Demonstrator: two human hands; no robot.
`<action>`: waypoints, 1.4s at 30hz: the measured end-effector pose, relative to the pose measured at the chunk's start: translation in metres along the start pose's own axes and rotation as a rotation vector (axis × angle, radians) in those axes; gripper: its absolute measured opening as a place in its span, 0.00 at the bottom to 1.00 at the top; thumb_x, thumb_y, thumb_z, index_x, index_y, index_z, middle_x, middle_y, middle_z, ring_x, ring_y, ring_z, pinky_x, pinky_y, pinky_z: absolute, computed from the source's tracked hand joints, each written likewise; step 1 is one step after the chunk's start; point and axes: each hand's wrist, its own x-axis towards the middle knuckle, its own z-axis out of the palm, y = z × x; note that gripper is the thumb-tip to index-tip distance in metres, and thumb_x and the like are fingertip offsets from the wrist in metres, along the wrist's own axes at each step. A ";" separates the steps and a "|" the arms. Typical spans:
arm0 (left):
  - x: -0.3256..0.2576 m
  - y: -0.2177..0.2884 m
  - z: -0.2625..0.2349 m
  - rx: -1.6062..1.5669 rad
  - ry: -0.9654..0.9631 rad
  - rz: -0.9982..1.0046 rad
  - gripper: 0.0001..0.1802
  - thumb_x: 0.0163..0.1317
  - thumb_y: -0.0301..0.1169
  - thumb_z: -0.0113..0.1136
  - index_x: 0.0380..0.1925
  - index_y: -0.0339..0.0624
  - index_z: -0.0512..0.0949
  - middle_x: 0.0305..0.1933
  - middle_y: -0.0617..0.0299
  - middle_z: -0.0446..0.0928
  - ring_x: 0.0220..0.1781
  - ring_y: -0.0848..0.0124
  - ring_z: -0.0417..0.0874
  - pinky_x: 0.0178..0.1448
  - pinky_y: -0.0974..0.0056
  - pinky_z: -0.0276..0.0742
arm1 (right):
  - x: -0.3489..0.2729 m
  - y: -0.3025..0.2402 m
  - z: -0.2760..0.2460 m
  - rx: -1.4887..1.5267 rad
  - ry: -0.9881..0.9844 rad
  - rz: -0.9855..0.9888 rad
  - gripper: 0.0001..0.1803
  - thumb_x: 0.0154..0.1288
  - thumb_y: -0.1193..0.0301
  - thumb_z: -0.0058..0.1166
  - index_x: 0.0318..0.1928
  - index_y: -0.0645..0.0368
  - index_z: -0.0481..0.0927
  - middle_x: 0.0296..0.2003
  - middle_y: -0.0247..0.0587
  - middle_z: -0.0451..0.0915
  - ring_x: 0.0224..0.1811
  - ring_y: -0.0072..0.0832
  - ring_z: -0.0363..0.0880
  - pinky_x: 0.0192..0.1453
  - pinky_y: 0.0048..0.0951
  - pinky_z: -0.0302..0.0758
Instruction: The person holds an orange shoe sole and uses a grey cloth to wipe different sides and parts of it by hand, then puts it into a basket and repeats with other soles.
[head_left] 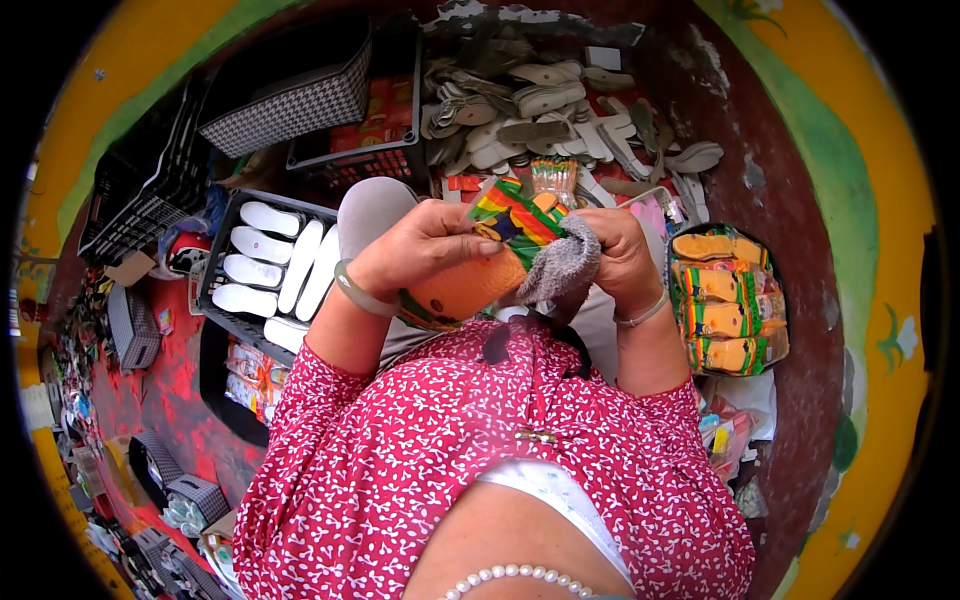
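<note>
"Start at the left for me. What stands there?"

"Black crates (pixel 140 195), stacked at the far left, and just right of them, at the far side, a black-and-white checked basket (pixel 295 112). Nearer, a black crate (pixel 243 325) holds white soles (pixel 255 270), some lying crosswise and some lengthwise."

"And the person's left hand (pixel 445 240)?"

"Closed. Its thumb presses down on a striped packet (pixel 512 222) of red, yellow and green, with the fingers curled at the far edge. I can't see all of them from here."

"So where is the orange insole (pixel 470 285)?"

"Between the two hands, above the lap, tilted. It lies just nearer than the left hand's fingers, with the packet against its far right part."

"What does the right hand (pixel 622 250) do?"

"It is narrow, fingers bent over a fuzzy grey cloth (pixel 562 265). The cloth bunches up on the right end of the packet, touching it."

"Anything past that?"

"Beyond the hands, at the far side, a loose heap of greyish soles (pixel 545 95) covers the floor. Then, right of the right forearm, packed orange insoles (pixel 722 320) sit in a column, well apart from the one in hand."
</note>
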 end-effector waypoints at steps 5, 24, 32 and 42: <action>-0.016 0.011 -0.021 -0.185 0.305 0.012 0.09 0.57 0.24 0.58 0.37 0.30 0.78 0.38 0.60 0.79 0.37 0.75 0.78 0.42 0.72 0.73 | -0.040 0.040 -0.046 0.748 0.412 0.137 0.19 0.63 0.59 0.46 0.42 0.65 0.75 0.37 0.43 0.78 0.36 0.30 0.77 0.42 0.30 0.75; -0.013 -0.008 -0.010 -0.244 0.228 0.059 0.10 0.62 0.28 0.56 0.39 0.31 0.76 0.38 0.63 0.78 0.37 0.79 0.77 0.41 0.74 0.72 | 0.011 0.020 0.007 1.168 0.246 0.439 0.15 0.66 0.68 0.48 0.49 0.64 0.73 0.43 0.43 0.78 0.44 0.29 0.78 0.50 0.31 0.75; 0.000 -0.018 0.006 -0.243 0.300 -0.006 0.11 0.64 0.30 0.54 0.40 0.32 0.76 0.37 0.66 0.77 0.36 0.82 0.75 0.38 0.76 0.70 | 0.016 0.021 0.036 0.723 0.364 0.398 0.08 0.58 0.80 0.53 0.40 0.65 0.79 0.33 0.36 0.80 0.33 0.19 0.78 0.38 0.21 0.77; -0.001 -0.033 0.001 -0.405 0.333 0.093 0.11 0.64 0.27 0.53 0.43 0.32 0.74 0.41 0.62 0.77 0.42 0.78 0.76 0.46 0.72 0.70 | 0.015 0.025 0.021 0.526 0.607 0.237 0.07 0.56 0.84 0.51 0.35 0.64 0.78 0.29 0.33 0.79 0.31 0.17 0.76 0.36 0.21 0.77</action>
